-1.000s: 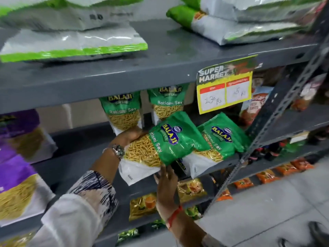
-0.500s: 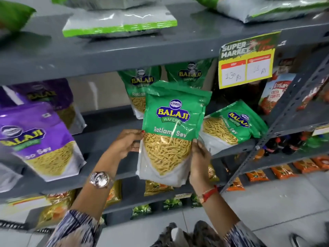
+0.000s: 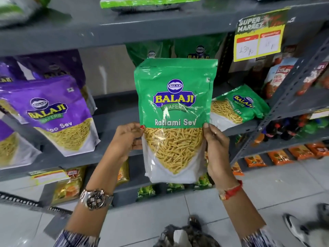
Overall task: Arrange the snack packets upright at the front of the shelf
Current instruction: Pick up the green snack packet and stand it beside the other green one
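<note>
A green Ratlami Sev packet (image 3: 175, 107) is held upright in the air in front of the grey shelf (image 3: 114, 113). My left hand (image 3: 125, 139) grips its left edge and my right hand (image 3: 217, 148) grips its right edge. To the right, another green packet (image 3: 236, 106) lies tilted on the shelf. Two more green packets (image 3: 199, 49) stand at the back of the shelf, mostly hidden behind the held one.
Purple sev packets (image 3: 53, 113) lean on the shelf at the left. A yellow price tag (image 3: 258, 41) hangs from the shelf above. A slotted metal upright (image 3: 284, 102) runs diagonally at the right. Lower shelves hold small yellow, green and orange packets. Tiled floor lies below.
The green packet went from lying sideways on the shelf to upright, and is now closer to me. My right hand moved from under it to its right edge.
</note>
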A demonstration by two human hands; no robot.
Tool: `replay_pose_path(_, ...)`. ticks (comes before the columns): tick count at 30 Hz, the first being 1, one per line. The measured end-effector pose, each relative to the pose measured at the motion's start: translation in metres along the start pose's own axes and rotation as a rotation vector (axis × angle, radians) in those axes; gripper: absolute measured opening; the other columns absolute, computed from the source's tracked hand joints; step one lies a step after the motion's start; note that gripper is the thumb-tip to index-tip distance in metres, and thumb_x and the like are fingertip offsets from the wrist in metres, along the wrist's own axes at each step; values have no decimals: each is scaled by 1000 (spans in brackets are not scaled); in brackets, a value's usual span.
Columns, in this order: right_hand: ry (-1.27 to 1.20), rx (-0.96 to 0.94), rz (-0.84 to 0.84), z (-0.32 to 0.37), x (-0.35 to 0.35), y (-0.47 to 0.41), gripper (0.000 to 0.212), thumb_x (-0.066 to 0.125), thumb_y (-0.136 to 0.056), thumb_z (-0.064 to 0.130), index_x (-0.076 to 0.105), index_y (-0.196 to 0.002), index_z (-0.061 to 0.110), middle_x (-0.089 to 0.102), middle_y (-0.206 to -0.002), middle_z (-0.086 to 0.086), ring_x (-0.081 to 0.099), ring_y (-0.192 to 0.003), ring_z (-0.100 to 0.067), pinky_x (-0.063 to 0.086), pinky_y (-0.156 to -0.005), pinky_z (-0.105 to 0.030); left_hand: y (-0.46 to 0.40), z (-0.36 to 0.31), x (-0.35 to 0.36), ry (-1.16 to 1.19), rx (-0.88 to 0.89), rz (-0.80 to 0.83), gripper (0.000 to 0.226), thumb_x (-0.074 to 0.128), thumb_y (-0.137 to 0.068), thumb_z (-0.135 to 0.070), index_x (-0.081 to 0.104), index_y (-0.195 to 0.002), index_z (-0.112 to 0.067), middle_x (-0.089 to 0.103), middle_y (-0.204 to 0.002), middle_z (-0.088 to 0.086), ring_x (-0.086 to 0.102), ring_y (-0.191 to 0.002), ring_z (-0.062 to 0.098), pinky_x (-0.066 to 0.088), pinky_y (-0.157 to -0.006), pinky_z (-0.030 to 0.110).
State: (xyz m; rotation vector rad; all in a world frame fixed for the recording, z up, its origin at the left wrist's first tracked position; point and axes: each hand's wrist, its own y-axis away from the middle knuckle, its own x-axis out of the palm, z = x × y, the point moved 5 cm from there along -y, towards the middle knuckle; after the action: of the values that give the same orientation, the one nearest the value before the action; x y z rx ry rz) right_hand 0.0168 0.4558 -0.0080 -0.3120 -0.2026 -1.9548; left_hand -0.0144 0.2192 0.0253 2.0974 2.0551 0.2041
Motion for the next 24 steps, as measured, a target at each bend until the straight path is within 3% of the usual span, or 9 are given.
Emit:
replay_pose_path(4, 8, 2, 39, 4, 19, -30, 24, 54, -91, 14, 71, -79, 25, 74, -74, 18, 66, -79, 0, 52, -72, -13, -22, -1, -1, 64, 16, -57, 16, 47, -90, -5, 57, -79, -10, 70, -69, 1, 66, -59, 13, 57, -61, 26)
replay_pose_path(6, 46, 3, 103, 4, 34, -49, 19, 52, -92, 15, 70, -91, 18, 75, -87, 9, 66, -89, -8, 54, -81, -21, -37, -2, -2, 87, 56, -104, 15, 44, -91, -5, 56, -83, -9, 67, -77, 3, 65, -66, 13, 57, -64, 26)
replay_pose_path(9, 26, 14, 158, -5, 51, -72, 27, 46, -95, 11, 58, -116, 0, 65, -113, -12, 59, -107, -23, 47, -99, -41, -57, 2, -3, 155, 113, -176, 19, 42, -92, -4, 51, -78, -13, 61, -78, 1, 62, -65, 7, 56, -65, 24)
replay_pose_path(13, -3, 33, 229, -16, 68, -99, 29, 40, -97, 7, 53, -121, -1, 63, -110, -8, 59, -104, -20, 43, -103, -44, -85, 4, -1, 189, 166, -216, 22, 39, -93, -4, 47, -77, -15, 59, -80, 3, 58, -76, 14, 54, -70, 27)
replay_pose_path(15, 6, 61, 244, -22, 72, -111, 31, 39, -97, 7, 50, -124, -4, 60, -122, -18, 56, -113, -27, 41, -106, -47, -97, 5, -1, 188, 166, -229, 22, 39, -94, -4, 47, -76, -16, 60, -79, 2, 60, -72, 10, 56, -66, 23)
replay_pose_path(17, 15, 110, 242, -32, 72, -122, 35, 38, -97, 6, 47, -129, -5, 54, -132, -24, 53, -120, -31, 41, -107, -47, -107, 10, 0, 200, 157, -248, 24, 38, -93, -2, 48, -76, -16, 63, -74, -1, 62, -61, 3, 56, -61, 20)
replay_pose_path(20, 44, 145, 250, -43, 73, -133, 35, 39, -97, 10, 47, -129, -2, 55, -133, -23, 54, -122, -31, 43, -105, -45, -118, 19, 0, 202, 135, -266, 24, 38, -93, 0, 48, -79, -16, 62, -72, -2, 61, -54, -2, 55, -61, 21)
replay_pose_path(24, 58, 152, 268, -51, 75, -141, 34, 40, -97, 11, 49, -128, -1, 57, -131, -21, 57, -117, -27, 49, -98, -35, -124, 22, -2, 172, 135, -328, 22, 40, -93, -4, 49, -79, -19, 61, -77, -1, 57, -67, 9, 53, -72, 30)
